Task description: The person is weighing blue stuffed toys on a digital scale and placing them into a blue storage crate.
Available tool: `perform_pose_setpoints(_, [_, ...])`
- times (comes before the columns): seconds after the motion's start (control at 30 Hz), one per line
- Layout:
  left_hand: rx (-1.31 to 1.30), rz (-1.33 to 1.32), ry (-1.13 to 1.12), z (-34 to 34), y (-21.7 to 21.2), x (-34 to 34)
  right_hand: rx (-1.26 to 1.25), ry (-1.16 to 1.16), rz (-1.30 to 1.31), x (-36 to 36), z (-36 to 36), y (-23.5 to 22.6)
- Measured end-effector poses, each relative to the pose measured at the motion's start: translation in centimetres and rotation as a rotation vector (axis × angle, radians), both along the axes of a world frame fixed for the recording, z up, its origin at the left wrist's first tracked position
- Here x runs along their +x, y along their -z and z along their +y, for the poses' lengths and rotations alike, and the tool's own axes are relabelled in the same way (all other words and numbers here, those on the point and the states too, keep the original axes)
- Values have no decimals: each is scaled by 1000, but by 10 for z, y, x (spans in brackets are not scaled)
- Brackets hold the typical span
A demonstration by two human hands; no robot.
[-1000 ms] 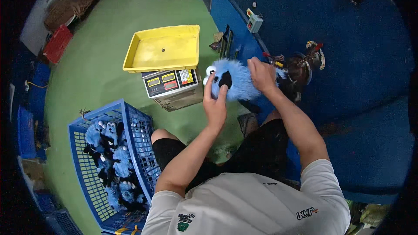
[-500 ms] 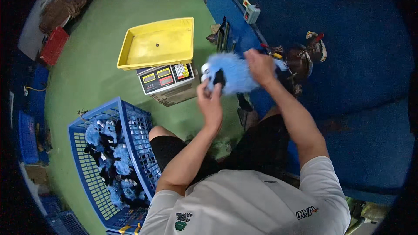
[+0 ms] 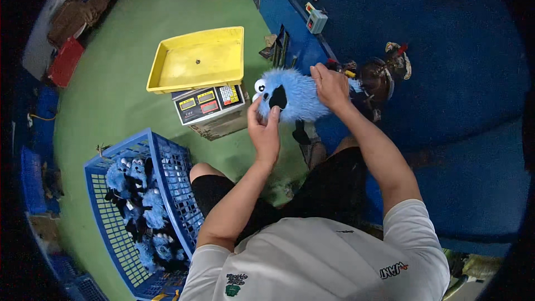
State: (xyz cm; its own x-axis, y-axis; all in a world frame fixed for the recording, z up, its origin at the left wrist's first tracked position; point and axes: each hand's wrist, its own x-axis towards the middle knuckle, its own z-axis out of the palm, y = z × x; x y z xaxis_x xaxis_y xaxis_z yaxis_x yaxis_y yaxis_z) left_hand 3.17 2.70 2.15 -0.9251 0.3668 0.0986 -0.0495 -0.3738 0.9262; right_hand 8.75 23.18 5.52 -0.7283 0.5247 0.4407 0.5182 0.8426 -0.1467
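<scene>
**A:** Head view, centre. What do the two hands hold?

**B:** A fluffy blue plush toy [image 3: 292, 96] with round white eyes and a black nose, held in the air in front of the seated person. The left hand [image 3: 265, 132] is at 7 o'clock of the toy, fingers extended and closed against its lower face. The right hand [image 3: 331, 86] is at 3 o'clock of it, fingers curled and gripping the fur of its back.

**A:** Head view, upper left. What lies beyond the toy?

**B:** At 9 o'clock of the toy, a weighing scale [image 3: 207, 103] with a keypad and display panel, carrying a yellow tray [image 3: 167, 75]. The tray is bare but for one small dark speck at its middle. The scale rests on a brown box on the green floor [image 3: 122, 39].

**A:** Head view, lower left?

**B:** At 8 o'clock of the person's knee, a blue mesh crate [image 3: 175, 173] filled with like blue plush toys [image 3: 134, 187].

**A:** Head view, right?

**B:** A blue bench [image 3: 446, 78]; a dark round fixture [image 3: 376, 78] stands on it at 3 o'clock of the right hand.

**A:** How far along does the work appear?

**B:** Judged from this moment: one toy is in hand and not set down, nothing rests on the tray to be weighed, and the crate holds many pieces.
</scene>
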Motion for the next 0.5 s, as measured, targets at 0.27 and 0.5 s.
perform_pose_setpoints(0.27, [-96,-203,69,2,21,12,-34,-89,22,10,23,5])
perform_pose_setpoints(0.5, [-156,-40,100,1,22,2,110,-77,110,7,15,2])
